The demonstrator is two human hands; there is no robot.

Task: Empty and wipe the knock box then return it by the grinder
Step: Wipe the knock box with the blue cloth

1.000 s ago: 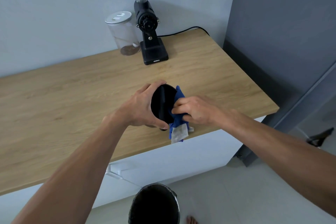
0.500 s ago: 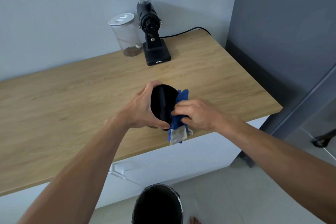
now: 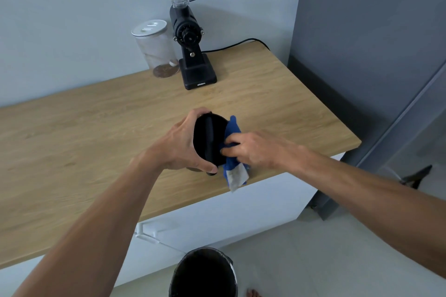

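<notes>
Knock box (image 3: pixel 209 140) is tipped on its side above the counter's (image 3: pixel 96 128) front edge, left hand (image 3: pixel 179 146) clamped round it so its mouth faces the right hand (image 3: pixel 255 149), which pinches a blue cloth (image 3: pixel 233 152) against the rim, apparently wiping.

Jar (image 3: pixel 155 49) left of grinder (image 3: pixel 187 31)

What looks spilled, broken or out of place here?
Nothing stands out. The left hand holds the knock box tilted while the right hand presses the blue cloth into it. No spill shows on the counter.
</notes>
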